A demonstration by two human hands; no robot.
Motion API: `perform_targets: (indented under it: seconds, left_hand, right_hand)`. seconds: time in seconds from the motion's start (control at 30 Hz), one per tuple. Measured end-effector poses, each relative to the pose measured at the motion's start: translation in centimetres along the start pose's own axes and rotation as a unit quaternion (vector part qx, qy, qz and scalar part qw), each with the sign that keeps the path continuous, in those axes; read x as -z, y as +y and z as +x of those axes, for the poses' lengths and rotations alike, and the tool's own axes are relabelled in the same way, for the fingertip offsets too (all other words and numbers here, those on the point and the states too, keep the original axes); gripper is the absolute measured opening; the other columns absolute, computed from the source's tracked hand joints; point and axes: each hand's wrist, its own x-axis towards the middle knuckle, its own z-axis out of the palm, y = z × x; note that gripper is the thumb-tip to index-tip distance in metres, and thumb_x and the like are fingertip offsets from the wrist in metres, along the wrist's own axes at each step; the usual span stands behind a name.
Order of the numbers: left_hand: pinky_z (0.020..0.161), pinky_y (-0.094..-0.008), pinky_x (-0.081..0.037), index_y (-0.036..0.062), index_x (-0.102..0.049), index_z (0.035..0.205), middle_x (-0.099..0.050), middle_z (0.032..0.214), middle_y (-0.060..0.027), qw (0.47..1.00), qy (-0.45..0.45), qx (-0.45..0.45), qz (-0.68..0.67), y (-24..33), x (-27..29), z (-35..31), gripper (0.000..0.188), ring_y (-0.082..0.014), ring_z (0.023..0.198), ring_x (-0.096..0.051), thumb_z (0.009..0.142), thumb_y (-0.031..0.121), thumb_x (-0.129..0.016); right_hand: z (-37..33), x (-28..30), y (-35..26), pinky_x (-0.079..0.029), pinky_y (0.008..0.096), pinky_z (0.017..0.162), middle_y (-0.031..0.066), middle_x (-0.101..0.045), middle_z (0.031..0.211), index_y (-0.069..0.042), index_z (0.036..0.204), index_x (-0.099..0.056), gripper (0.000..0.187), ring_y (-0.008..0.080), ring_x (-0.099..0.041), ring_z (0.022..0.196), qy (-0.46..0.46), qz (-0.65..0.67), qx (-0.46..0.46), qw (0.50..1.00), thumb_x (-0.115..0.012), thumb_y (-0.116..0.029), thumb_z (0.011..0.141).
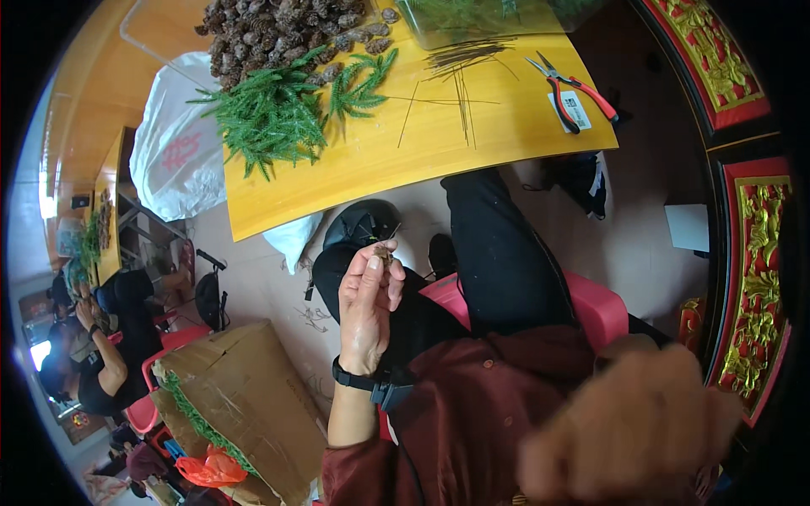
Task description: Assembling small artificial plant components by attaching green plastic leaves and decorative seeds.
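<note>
My left hand (pixel 369 282) is raised over my lap, its thumb and fingers closed on a small brown pine cone (pixel 384 255). Only part of that cone shows between the fingertips. Close to the camera at the lower right, my right hand (pixel 629 426) is smeared by motion, so its fingers and anything in them cannot be made out. On the yellow table (pixel 354 181) lie a pile of pine cones (pixel 270 38), green artificial pine sprigs (pixel 274 114), thin dark wires (pixel 462 105) and red-handled pliers (pixel 574 93) with parted jaws.
A clear plastic bin (pixel 481 21) stands at the table's far side. White sacks (pixel 177 139) hang beside its left edge. An opened cardboard box (pixel 245 396) with greenery stands left of me. Another person (pixel 105 363) sits farther left. Carved red-and-gold panels (pixel 755 278) rise at the right.
</note>
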Motion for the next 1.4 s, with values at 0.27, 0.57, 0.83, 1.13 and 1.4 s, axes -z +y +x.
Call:
perform_targets:
  seconds: [0.27, 0.57, 0.83, 1.13, 1.4]
  left_hand:
    - [0.053, -0.0177, -0.031, 0.0048, -0.056, 0.117, -0.06, 0.082, -0.0017, 0.999, 0.011, -0.035, 0.041, 0.7, -3.2, -2.2, 0.027, -0.0052, 0.061, -0.043, 0.099, 0.024, -0.052]
    - [0.056, -0.0171, -0.034, 0.0081, -0.042, 0.129, -0.062, 0.087, -0.0038, 0.996, -0.024, -0.055, 0.062, 2.1, -6.2, -4.0, 0.033, -0.0055, 0.065, -0.046, 0.1, 0.02, -0.05]
    - [0.056, -0.0159, -0.036, 0.0091, -0.025, 0.137, -0.062, 0.088, -0.0043, 0.994, -0.043, -0.063, 0.077, 2.1, -9.7, -2.7, 0.045, -0.0058, 0.066, -0.05, 0.099, 0.016, -0.05]
    - [0.069, -0.023, -0.048, 0.0056, -0.027, 0.139, -0.063, 0.085, -0.0064, 0.969, -0.01, -0.121, 0.216, 1.3, -11.8, -0.8, 0.052, -0.0131, 0.071, -0.058, 0.095, 0.006, -0.055]
    - [0.067, -0.0389, -0.049, 0.0018, -0.055, 0.117, -0.061, 0.098, -0.0174, 0.749, 0.023, -0.299, 0.59, 7.3, -14.2, 5.6, 0.031, -0.0316, 0.075, -0.063, 0.094, 0.023, -0.057]
  right_hand:
    - [1.2, -1.7, -0.2, -0.039, 0.0334, 0.054, 0.0057, -0.042, 0.054, -0.007, 0.059, -0.05, 0.03, 0.0197, -0.042, 0.044, 0.007, -0.426, -0.123, 0.896, -0.061, -0.013, 0.085]
    - [-2.7, -2.7, -2.2, -0.035, 0.0275, 0.05, 0.0018, -0.051, 0.067, 0.0, 0.076, -0.056, 0.012, 0.0109, -0.049, 0.056, 0.059, -0.706, -0.035, 0.705, -0.061, -0.006, 0.086]
    - [-4.1, 10.3, 2.1, -0.046, 0.0206, 0.057, 0.0022, -0.058, 0.075, 0.002, 0.099, -0.066, 0.016, 0.0053, -0.057, 0.065, 0.332, -0.474, -0.095, 0.81, -0.066, -0.01, 0.089]
    - [-4.3, 12.1, 0.6, -0.039, 0.017, 0.052, -0.0001, -0.062, 0.077, 0.003, 0.098, -0.068, 0.015, 0.0021, -0.051, 0.062, 0.368, -0.386, -0.031, 0.845, -0.065, -0.01, 0.091]
    - [-4.6, 10.8, -3.2, -0.027, 0.0166, 0.048, -0.004, -0.059, 0.074, 0.0, 0.098, -0.07, 0.015, -0.0008, -0.038, 0.057, 0.459, -0.346, -0.026, 0.818, -0.065, -0.013, 0.091]
